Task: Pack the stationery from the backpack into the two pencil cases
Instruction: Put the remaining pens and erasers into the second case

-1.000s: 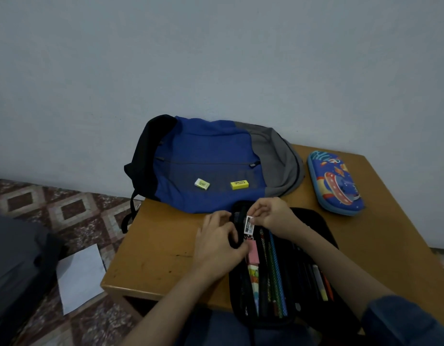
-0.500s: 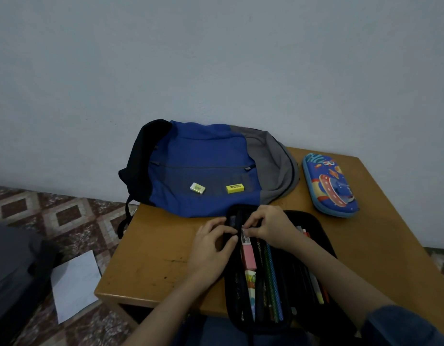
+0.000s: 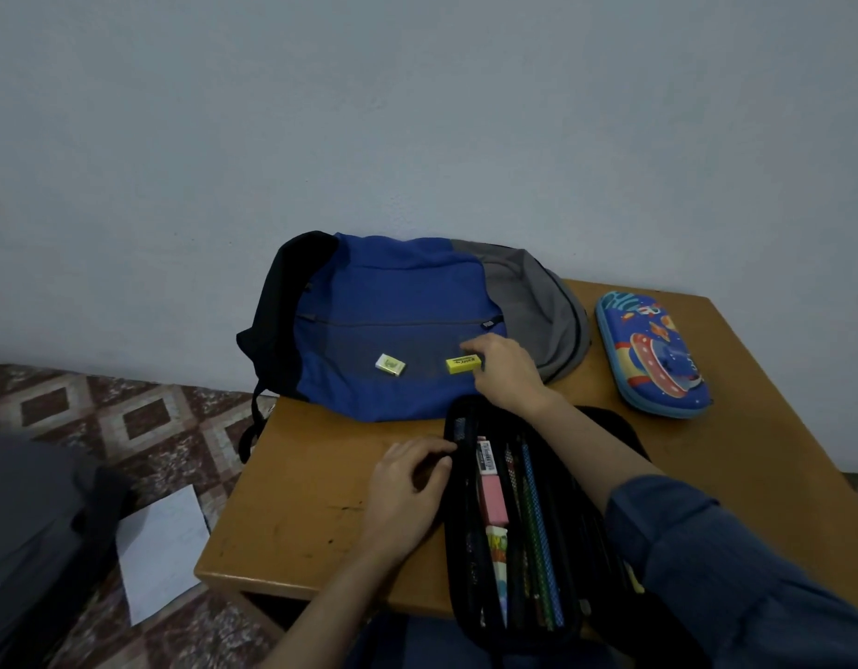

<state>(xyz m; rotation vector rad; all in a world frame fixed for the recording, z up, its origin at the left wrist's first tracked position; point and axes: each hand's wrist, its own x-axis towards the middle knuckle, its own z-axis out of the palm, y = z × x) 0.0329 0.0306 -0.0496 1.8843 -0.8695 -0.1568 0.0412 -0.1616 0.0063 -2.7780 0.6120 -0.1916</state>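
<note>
From the head view, my right hand has left the black case, where it was seating the barcoded eraser half a second ago, and has reached up onto the backpack. Its fingertips curl over the right end of the yellow eraser; I cannot tell whether they pinch it yet. That eraser looks next to be packed.

My left hand still grips the black case's left rim, just below the backpack. The green eraser lies on the backpack, left of the yellow one and apart from it. The blue case sits shut to the right of the backpack. Nothing blocks my reach.
</note>
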